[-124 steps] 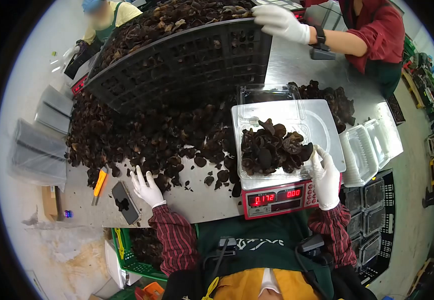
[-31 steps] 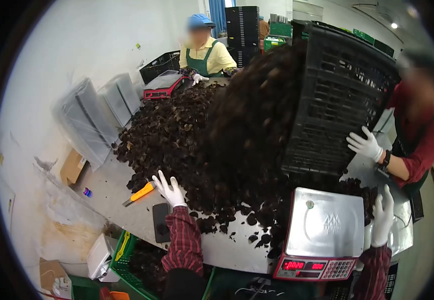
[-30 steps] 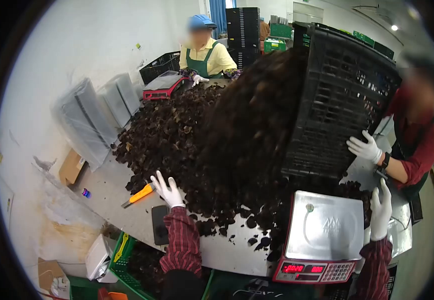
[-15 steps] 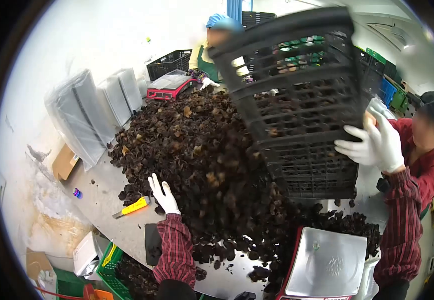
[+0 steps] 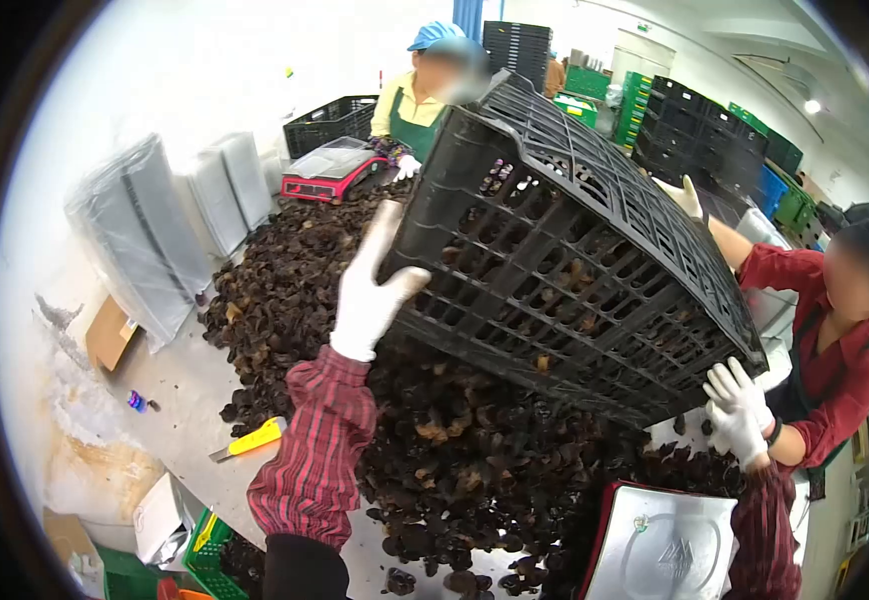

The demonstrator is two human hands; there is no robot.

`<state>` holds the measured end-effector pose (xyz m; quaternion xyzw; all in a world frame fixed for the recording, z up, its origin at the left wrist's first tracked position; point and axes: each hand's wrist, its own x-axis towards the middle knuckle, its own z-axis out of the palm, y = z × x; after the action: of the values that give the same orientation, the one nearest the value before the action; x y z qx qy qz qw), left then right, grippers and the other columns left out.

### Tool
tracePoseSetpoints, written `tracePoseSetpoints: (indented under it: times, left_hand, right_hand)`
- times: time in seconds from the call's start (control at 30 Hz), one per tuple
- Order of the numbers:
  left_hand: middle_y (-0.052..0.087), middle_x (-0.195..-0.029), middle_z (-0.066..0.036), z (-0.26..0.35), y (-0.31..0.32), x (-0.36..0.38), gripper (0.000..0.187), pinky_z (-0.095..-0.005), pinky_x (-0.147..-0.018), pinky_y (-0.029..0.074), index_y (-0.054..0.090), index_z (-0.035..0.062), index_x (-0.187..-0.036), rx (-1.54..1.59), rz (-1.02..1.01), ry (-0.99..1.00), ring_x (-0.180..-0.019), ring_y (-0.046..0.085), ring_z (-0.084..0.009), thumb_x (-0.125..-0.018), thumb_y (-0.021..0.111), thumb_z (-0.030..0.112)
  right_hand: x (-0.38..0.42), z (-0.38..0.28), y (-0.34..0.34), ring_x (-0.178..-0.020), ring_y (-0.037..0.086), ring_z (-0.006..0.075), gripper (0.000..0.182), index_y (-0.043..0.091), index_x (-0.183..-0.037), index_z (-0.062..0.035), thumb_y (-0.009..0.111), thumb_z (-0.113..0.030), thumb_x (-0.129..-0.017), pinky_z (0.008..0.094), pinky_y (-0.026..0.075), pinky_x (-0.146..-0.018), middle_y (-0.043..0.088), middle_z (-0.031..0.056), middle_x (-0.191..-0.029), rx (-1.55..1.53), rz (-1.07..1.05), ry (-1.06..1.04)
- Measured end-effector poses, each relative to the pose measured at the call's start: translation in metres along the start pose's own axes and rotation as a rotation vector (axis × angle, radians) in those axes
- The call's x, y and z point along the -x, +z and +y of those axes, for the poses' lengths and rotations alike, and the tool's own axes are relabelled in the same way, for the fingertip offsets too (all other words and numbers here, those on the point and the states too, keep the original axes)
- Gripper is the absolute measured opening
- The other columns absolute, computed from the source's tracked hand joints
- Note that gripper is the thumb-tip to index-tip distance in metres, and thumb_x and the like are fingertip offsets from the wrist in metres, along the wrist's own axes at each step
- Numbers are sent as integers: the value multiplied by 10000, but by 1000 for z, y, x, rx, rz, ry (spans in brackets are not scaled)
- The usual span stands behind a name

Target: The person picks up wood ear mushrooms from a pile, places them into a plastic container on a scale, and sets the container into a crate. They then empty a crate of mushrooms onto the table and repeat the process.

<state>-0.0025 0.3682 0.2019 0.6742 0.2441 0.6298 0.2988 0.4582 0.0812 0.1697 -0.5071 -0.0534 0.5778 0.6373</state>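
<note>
A large black plastic crate is tilted over a heap of dark, curled wood ear mushrooms; pieces show through its slots. My left hand, in a white glove, is at the crate's left end, its fingers stretched and thumb spread. At the lower right corner, my gloved right hand grips the crate, close against a co-worker's arm with a black wristband; their hand there is partly hidden. This co-worker's other gloved hand is at the crate's far side.
A metal-topped scale stands in front on the right, a red scale at the back. A yellow utility knife lies left of the heap. Wrapped trays line the wall. Another person in a blue cap stands across the table.
The crate has turned from steeply upright to lying more level across the heap. My left hand has risen from the mushrooms to its left end. Falling pieces are no longer seen; the right-hand co-worker's arms reach in.
</note>
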Motion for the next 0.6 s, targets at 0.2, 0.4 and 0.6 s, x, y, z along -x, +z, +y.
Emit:
tracePoseSetpoints:
  times: [0.2,0.4,0.6]
  left_hand:
    - [648,-968,-47,-47,13,-8,394,-281,-815,450,595,-2,-1134,-111,144,-171,-867,574,-129,-781,714,126]
    - [628,-928,-8,-77,-24,-8,269,-254,-767,438,617,-11,-1082,226,339,-309,-819,551,-92,-864,657,141]
    - [623,-978,-19,-89,-69,-16,301,-302,-818,463,585,53,-1120,487,473,-423,-864,591,-148,-898,618,253]
  right_hand:
    - [-20,45,-6,-542,518,93,378,631,-808,-11,652,-387,-840,245,419,-537,598,23,-635,1010,273,-314]
    - [-93,53,15,-730,572,116,328,613,-955,-15,713,-284,-797,279,471,-684,630,15,-814,997,104,-522]
    - [-77,-11,121,-830,632,140,426,657,-1033,-14,767,-300,-738,299,495,-783,693,73,-929,1097,-71,-846]
